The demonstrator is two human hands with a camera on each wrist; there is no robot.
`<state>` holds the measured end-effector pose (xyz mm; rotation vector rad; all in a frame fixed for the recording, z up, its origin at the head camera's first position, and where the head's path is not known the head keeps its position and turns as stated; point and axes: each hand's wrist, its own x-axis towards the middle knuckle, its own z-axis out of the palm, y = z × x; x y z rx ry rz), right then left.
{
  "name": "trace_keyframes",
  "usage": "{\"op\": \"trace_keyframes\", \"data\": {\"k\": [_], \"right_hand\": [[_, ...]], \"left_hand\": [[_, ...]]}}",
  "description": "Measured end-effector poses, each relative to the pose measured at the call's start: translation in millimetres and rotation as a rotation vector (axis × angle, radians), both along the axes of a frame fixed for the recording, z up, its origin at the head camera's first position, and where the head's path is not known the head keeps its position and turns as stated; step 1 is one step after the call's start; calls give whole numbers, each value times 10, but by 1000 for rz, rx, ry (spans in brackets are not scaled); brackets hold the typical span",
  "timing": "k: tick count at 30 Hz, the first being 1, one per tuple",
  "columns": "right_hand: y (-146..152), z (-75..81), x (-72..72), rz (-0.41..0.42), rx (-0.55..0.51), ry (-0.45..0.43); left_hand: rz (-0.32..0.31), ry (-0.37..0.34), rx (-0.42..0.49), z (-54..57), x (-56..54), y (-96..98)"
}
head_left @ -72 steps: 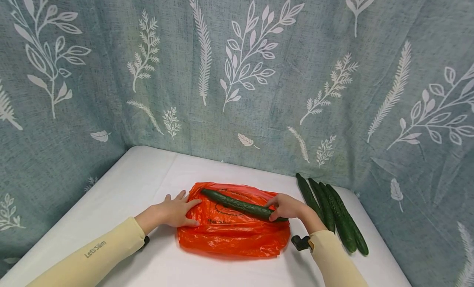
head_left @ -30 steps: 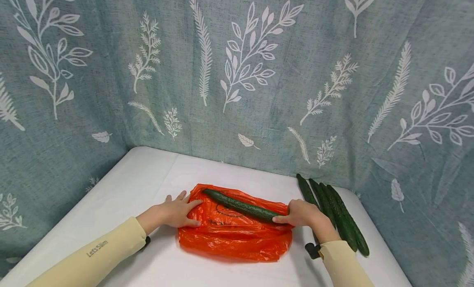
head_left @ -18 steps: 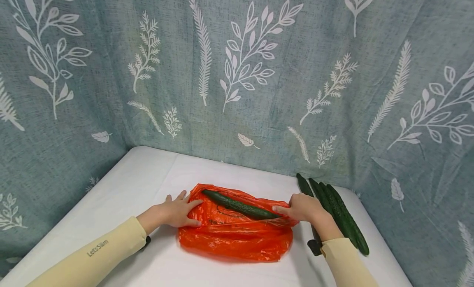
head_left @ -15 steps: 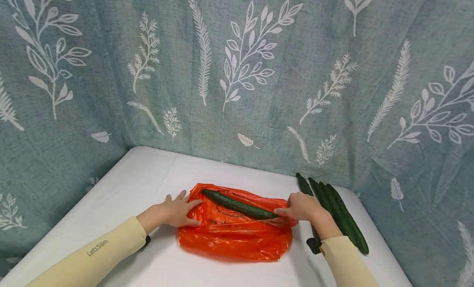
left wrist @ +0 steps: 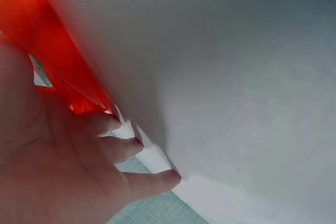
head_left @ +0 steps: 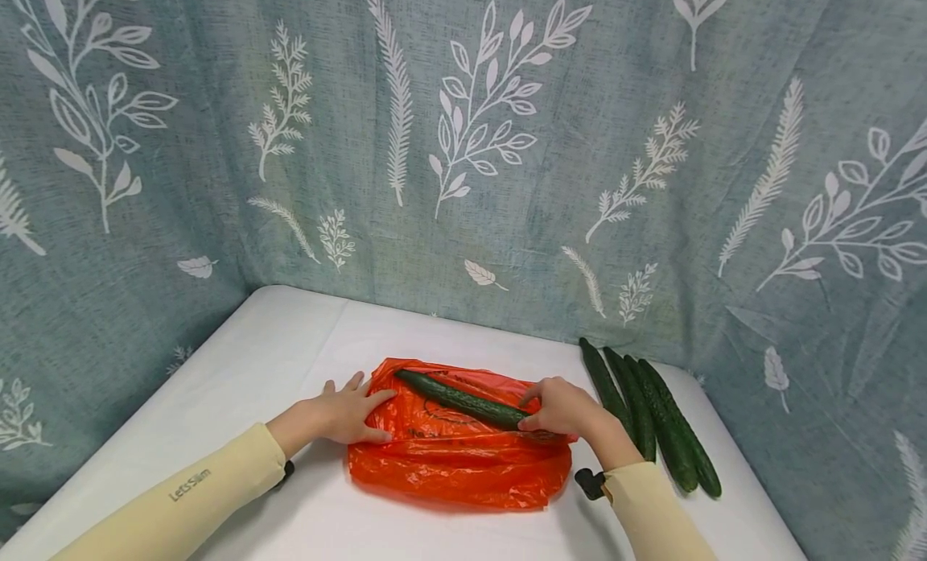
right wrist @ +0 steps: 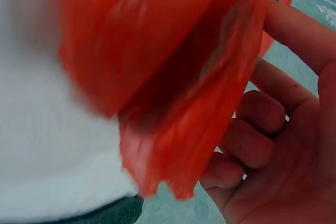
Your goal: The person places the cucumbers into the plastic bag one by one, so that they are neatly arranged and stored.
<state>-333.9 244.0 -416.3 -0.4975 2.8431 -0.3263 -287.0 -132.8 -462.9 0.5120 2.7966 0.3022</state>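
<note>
A dark green cucumber [head_left: 456, 398] lies aslant along the top of a thin orange-red plastic bag [head_left: 456, 464], its right end reaching under my right hand [head_left: 565, 406]. The thumb overlaps the cucumber and the index finger arches over its far side. In the right wrist view, thumb and index finger are at the bag's edge [right wrist: 231, 82], with the other fingers curled; I cannot tell whether they grip. My left hand [head_left: 346, 412] rests on the bag's left end with fingers spread, some reaching past it onto the white table, as the left wrist view shows.
Several more cucumbers [head_left: 652, 416] lie side by side on the right of the white table [head_left: 290, 344], just beyond my right forearm. A blue-green curtain [head_left: 362, 142] with white leaf patterns surrounds the table's back and sides.
My right hand drew the bag's right edge outward, then came back left over the cucumber's right end. The bag's right side has slackened again. My left hand has stayed put.
</note>
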Motion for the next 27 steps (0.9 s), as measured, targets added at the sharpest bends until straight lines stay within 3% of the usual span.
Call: {"op": "trace_keyframes", "data": {"k": [4, 11, 19, 27], "right_hand": [[-110, -73, -38, 12, 7, -19], [-208, -173, -70, 49, 30, 26], [-235, -171, -65, 86, 12, 59], [-245, -138, -96, 54, 16, 158]], "left_hand": [[2, -1, 1, -3, -4, -7], [4, -9, 15, -9, -17, -11], [0, -9, 15, 19, -9, -6], [-2, -7, 24, 26, -1, -20]]}}
